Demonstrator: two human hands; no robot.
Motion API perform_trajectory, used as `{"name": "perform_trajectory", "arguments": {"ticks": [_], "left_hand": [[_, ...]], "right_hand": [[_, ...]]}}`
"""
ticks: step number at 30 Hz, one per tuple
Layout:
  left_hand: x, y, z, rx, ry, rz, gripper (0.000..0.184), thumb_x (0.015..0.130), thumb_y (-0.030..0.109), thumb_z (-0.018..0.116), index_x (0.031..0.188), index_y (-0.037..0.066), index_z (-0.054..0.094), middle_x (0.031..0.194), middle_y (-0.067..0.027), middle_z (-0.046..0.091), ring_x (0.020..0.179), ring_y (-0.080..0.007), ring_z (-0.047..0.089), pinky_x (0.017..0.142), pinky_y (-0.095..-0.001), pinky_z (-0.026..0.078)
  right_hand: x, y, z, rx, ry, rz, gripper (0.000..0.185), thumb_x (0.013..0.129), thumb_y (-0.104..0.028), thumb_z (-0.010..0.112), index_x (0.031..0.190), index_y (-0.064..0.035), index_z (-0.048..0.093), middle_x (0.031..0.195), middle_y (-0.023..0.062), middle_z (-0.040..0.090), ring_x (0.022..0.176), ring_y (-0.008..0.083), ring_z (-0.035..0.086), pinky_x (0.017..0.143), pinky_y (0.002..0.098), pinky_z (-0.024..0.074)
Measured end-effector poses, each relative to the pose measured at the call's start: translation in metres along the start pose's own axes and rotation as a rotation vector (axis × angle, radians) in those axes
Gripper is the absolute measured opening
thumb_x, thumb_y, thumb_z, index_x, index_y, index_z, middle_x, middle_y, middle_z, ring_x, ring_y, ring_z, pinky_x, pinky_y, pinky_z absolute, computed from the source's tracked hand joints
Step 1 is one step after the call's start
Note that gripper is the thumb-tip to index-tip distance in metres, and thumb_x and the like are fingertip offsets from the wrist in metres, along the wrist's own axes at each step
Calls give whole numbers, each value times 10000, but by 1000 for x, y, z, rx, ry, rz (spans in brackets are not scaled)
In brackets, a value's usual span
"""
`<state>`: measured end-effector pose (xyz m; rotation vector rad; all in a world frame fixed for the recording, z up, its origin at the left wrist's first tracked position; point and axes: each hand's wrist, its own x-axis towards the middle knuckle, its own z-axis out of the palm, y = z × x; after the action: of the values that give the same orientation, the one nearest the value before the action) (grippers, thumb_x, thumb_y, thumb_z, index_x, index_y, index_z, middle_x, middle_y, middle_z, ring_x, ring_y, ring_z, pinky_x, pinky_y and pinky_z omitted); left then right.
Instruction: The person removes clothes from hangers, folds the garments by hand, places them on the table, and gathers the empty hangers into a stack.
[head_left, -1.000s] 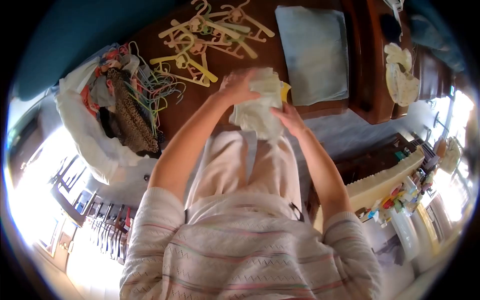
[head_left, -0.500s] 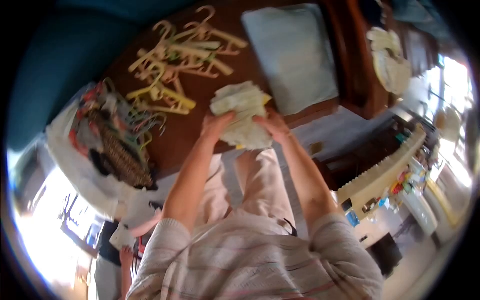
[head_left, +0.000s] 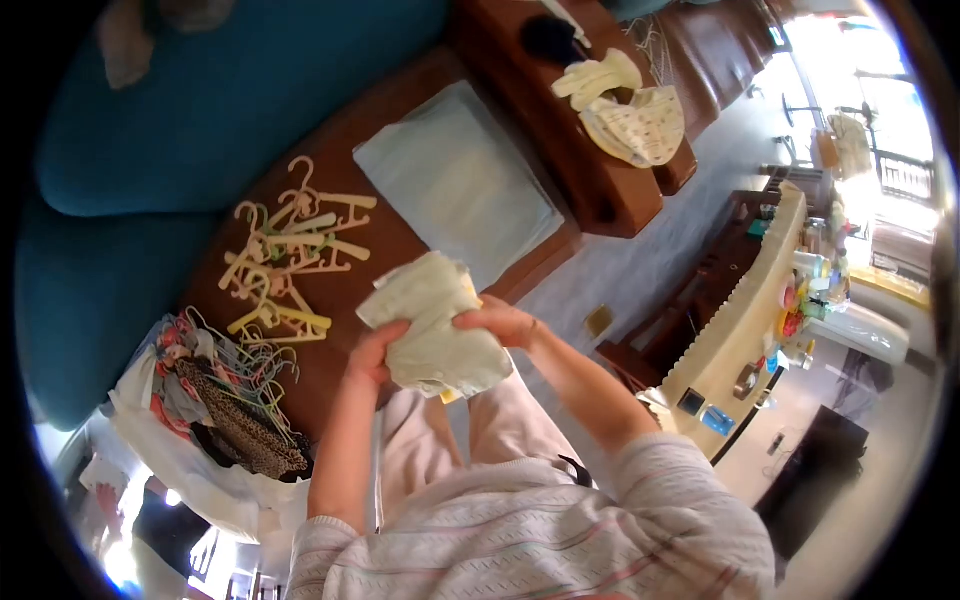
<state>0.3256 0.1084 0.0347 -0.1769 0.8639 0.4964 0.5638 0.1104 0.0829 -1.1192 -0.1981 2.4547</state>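
Between my two hands is a pale cream-green folded cloth (head_left: 435, 320), with bits of yellow showing at its edges. My left hand (head_left: 378, 352) grips its left side, thumb on top and the other fingers hidden beneath. On the opposite side my right hand (head_left: 500, 322) pinches the cloth the same way. It is held above my lap, in front of the brown seat. Child-size plastic hangers (head_left: 290, 250) in yellow, pink and white lie in a heap beyond my left hand. Past the cloth, a light blue folded fabric (head_left: 465, 185) lies flat on the seat.
Clothes on wire hangers (head_left: 235, 390) are piled at the left on a white cloth. Blue cushions (head_left: 240, 110) line the far side. A cream bib-like garment (head_left: 635, 120) rests on the brown armrest (head_left: 610, 195). At right is a cluttered lace-edged table (head_left: 720, 340).
My view has swung so the seat and hangers appear lower and further left. Both hands still hold the cloth, which now looks flatter and tilted.
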Motion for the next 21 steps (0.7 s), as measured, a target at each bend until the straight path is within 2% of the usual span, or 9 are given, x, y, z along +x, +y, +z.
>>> {"name": "perform_trajectory", "arguments": {"ticks": [6, 7, 10, 11, 14, 15, 18, 19, 21], "left_hand": [[9, 8, 129, 246, 29, 83, 445, 768, 76, 649, 1179, 9, 494, 1098, -124, 581, 970, -258, 589, 846, -379, 497], [20, 8, 158, 283, -68, 73, 488, 780, 113, 659, 1213, 10, 460, 1146, -110, 560, 1046, -234, 557, 884, -356, 473], [44, 0, 202, 313, -303, 107, 576, 796, 231, 665, 1260, 12, 405, 1186, -110, 533, 1101, -233, 519, 938, -364, 429], [51, -4, 216, 351, -376, 134, 664, 799, 351, 653, 1297, 23, 358, 1218, -93, 510, 1114, -212, 497, 958, -366, 399], [71, -4, 256, 268, -361, 81, 656, 800, 305, 668, 1318, 61, 348, 1193, -86, 522, 1105, -194, 490, 884, -320, 431], [75, 0, 267, 384, -335, 50, 590, 807, 289, 658, 1295, 78, 401, 1145, -73, 550, 1085, -177, 501, 871, -303, 428], [100, -14, 280, 929, -248, 439, 484, 823, 253, 625, 1247, 78, 468, 1104, -78, 574, 1075, -176, 510, 866, -321, 432], [86, -9, 306, 1195, -152, 542, 415, 800, 108, 615, 1197, 70, 503, 1160, -56, 537, 1077, -194, 505, 929, -331, 376], [103, -2, 330, 1562, -239, 958, 449, 756, 94, 632, 1187, 60, 510, 1175, -76, 526, 1133, -221, 467, 952, -362, 364]], "right_hand": [[-73, -48, -24, -27, 51, -211, 532, 762, -157, 665, 1228, 8, 467, 1167, 125, 553, 1053, 219, 548, 905, 338, 443], [-91, -61, -37, 19, 55, -266, 515, 766, -130, 652, 1226, 8, 467, 1159, 125, 558, 1040, 221, 556, 895, 340, 452], [-141, -86, -56, 126, 162, -377, 488, 760, -58, 617, 1220, 12, 469, 1134, 131, 573, 1001, 228, 582, 862, 341, 477], [-156, -92, -68, 155, 187, -408, 492, 746, -37, 610, 1216, 14, 473, 1121, 133, 580, 994, 233, 587, 867, 344, 475], [-202, -123, -76, 139, 382, -612, 473, 746, -113, 604, 1189, 11, 492, 1090, 143, 593, 957, 251, 603, 839, 358, 490], [-214, -127, -89, 162, 429, -661, 485, 746, -145, 596, 1192, 8, 483, 1089, 152, 588, 956, 271, 600, 845, 379, 490], [-248, -147, -101, 337, 578, -770, 466, 747, -186, 599, 1165, -6, 500, 1039, 142, 600, 917, 272, 605, 809, 380, 503], [-258, -153, -104, 411, 629, -796, 450, 748, -191, 605, 1150, -12, 512, 1015, 133, 607, 897, 262, 609, 788, 370, 510], [-272, -163, -120, 432, 694, -838, 434, 764, -249, 604, 1133, -36, 523, 992, 113, 612, 870, 247, 606, 774, 374, 507]]}}
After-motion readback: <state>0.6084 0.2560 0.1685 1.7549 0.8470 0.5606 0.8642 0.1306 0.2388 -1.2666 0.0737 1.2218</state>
